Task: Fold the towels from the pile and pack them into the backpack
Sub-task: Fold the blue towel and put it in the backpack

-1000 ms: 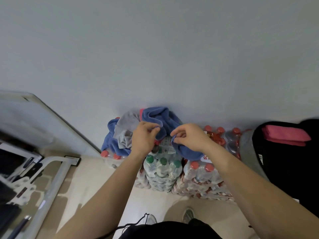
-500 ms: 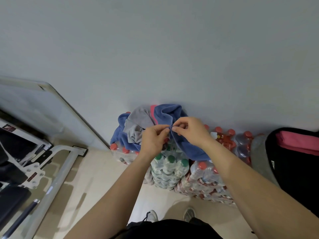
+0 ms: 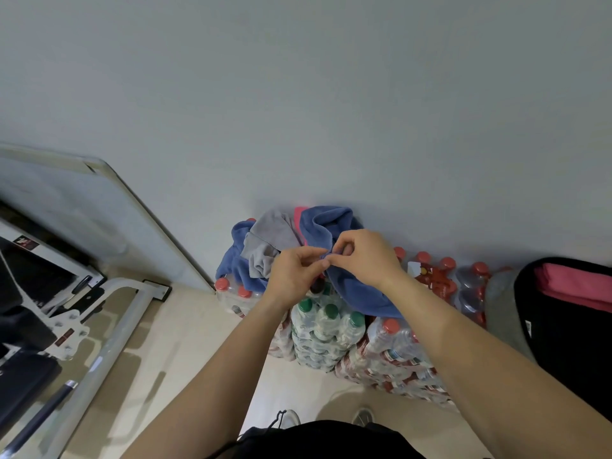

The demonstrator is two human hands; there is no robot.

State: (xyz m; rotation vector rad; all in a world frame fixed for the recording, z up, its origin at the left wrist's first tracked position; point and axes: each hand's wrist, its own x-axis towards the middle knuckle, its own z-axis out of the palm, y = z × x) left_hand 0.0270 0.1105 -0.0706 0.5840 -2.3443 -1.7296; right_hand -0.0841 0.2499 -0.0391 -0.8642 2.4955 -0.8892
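Observation:
A pile of towels lies on stacked bottle packs against the wall: a blue towel [image 3: 334,226], a grey towel [image 3: 273,238] and a sliver of pink cloth between them. My left hand [image 3: 294,271] and my right hand [image 3: 362,256] meet over the pile, both pinching the same edge of the blue towel, fingertips almost touching. The blue towel hangs down under my right wrist. At the right edge stands an open black backpack [image 3: 569,329] with a folded pink towel [image 3: 578,286] inside it.
Shrink-wrapped packs of water bottles [image 3: 326,332] with green and red caps stand on the pale floor below the towels. A white metal frame [image 3: 109,326] and a leaning board [image 3: 99,207] fill the left side. My shoes show at the bottom.
My hands have come together, from apart on the blue towel to pinching one spot of its edge. The view has shifted slightly, so the pile sits further right.

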